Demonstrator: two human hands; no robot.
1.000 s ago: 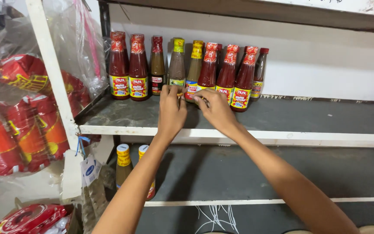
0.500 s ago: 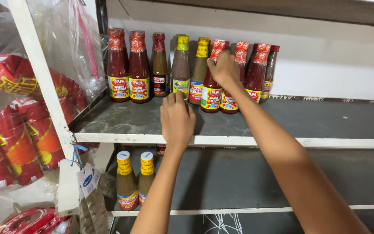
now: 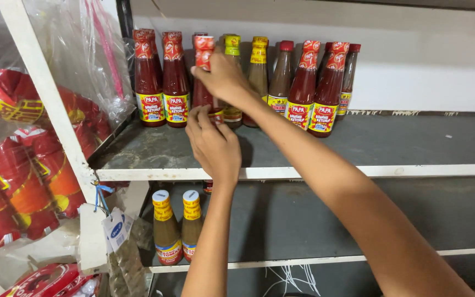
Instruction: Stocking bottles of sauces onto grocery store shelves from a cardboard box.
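Grey shop shelf [image 3: 402, 146], upper tier. Right hand [image 3: 224, 77] closed round neck of tall red-capped glass ketchup bottle [image 3: 203, 60]; left hand [image 3: 214, 144] curled at its base. Likely heavy, slick, breakable; best gripped mid-body.

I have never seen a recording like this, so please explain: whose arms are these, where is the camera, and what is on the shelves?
The camera sits on a person's head and looks down at that person's own two bare hands. The right hand grips the neck of a red sauce bottle. The left hand touches the same bottle near its base. The bottle stands in a row of red and brown sauce bottles on a grey shelf. Two yellow-capped bottles stand on the shelf below. Red packets in clear bags hang at the left.
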